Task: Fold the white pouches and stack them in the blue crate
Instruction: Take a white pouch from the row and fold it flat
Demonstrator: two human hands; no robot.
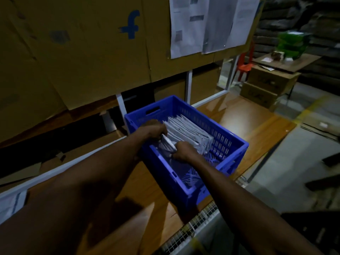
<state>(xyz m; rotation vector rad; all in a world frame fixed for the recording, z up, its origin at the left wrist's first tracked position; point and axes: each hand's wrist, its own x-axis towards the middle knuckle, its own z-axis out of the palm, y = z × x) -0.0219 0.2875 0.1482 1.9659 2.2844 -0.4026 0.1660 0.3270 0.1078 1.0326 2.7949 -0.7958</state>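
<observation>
**Both hands in the blue crate, on a folded pouch**

Forearms fill the near field, reaching from 6 o'clock up toward the centre. Left hand (153, 130) is curled over the near end of the pouch row inside the blue crate (228, 142), fingers bent down onto a folded white pouch (168, 142). Right hand (184, 150) grips the same pouch from its 4 o'clock side, fingers closed round its edge. Beyond the hands, toward 1 o'clock, a row of white pouches (189, 130) stands on edge, leaning together and filling the far half of the crate; the near half shows bare slotted floor.

Any print on the pouches is too blurred to read. At 11 o'clock a large cardboard panel (82, 52) carries a blue lowercase "f" logo (131, 24). At 12 to 1 o'clock printed sheets (207, 23) hang on the cardboard; their text is illegible.

The crate sits on a glossy wooden tabletop (244, 122) with a white metal frame (77, 161) along its left side. A wire-mesh edge (191, 230) runs at 5 o'clock. At 2 o'clock, well apart, stacked cardboard boxes (265, 87) stand beside an orange plastic chair (245, 68), with green packs (292, 44) on a second table behind. The room is dim, with a grey concrete floor (301, 144) marked by a yellow line.
</observation>
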